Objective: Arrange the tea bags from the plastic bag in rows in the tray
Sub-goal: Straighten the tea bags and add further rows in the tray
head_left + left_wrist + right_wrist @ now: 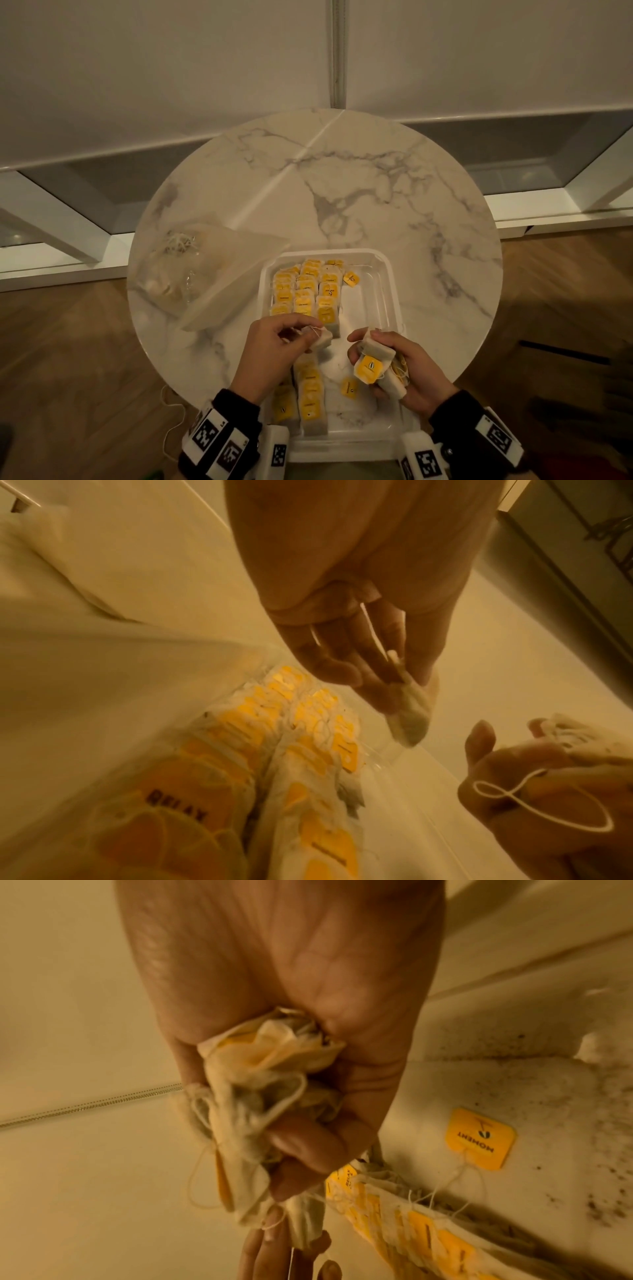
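Progress check, near to far. Nearest section of tray (359, 442): two rows of tea bags (310, 394) already laid on its left side, right side bare apart from one loose yellow tag (349, 388) and scattered tea dust.

Above it, left hand (270, 349) pinched a single tea bag (320, 339) between thumb and fingertips, held over the middle of the tray, string trailing. Right hand (407, 370) had its fingers curled round a bunch of tea bags (376, 370), strings tangled; count could not be told.

Far section of tray: three rows of tea bags filled on its left, right part bare, one stray tag (351, 279) beside the third row.

Beyond, to the left on the counter (376, 178): plastic bag (205, 270) lay slack, mostly flat; whether any bags remained inside could not be told.

Judgement: roughly half the tray filled. Left to do: place the pinched bag, then the bunch, then fill the right-hand rows
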A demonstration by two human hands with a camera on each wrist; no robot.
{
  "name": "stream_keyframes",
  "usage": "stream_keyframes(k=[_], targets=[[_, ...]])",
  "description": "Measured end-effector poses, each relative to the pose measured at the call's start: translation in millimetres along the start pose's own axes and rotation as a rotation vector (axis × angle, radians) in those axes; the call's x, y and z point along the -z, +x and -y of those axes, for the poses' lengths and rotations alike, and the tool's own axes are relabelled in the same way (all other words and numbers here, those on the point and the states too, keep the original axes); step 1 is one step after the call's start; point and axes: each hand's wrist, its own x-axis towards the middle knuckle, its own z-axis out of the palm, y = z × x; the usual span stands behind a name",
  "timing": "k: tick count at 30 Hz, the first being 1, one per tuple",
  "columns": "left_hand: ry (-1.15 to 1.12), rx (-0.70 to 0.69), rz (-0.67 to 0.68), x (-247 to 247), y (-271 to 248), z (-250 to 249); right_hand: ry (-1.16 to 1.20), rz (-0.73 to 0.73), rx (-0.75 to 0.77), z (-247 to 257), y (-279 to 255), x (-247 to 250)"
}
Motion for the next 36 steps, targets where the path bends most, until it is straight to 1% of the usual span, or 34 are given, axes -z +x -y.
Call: stream_keyframes(k=[4,6,13,16,19,21,23,25,27,29,31,36], targets=[[0.176,-0.107,-0.012,5,3,-1,-0.009,-0.004,0.004,-1,1,3],[0.188,-0.130,0.005,6,4,-4,-0.002,-0.008,0.004,-2,1,3],[0.293,-0.102,0.253,7,13,-22,0.003,0.001,0.002,-1,1,2],[0.457,-0.088,0.329,5,22,-23,0.016,0.003,0.003,0,0,1],[0.667,-0.149,0.449,-1,30,-20,0.038,0.007,0.007,1,-2,-1],[0.724,-0.171,0.539,-7,30,-18,0.060,0.003,0.009,2,-3,-3],[0.787,-0.159,0.622,-13,29,-19,0.077,0.003,0.013,4,-5,-5],[0.868,-0.164,0.668,-18,30,-20,0.077,0.008,0.014,4,-6,-6],[0.938,-0.188,0.655,-21,34,-22,0.082,0.008,0.007,4,-6,-7],[0.988,-0.198,0.604,-22,41,-23,0.090,0.007,0.005,4,-5,-7],[1.020,-0.180,0.568,-22,48,-23,0.086,0.017,0.011,4,-5,-6],[1.052,-0.144,0.527,-27,61,-23,0.100,0.020,0.011,5,-5,-6]])
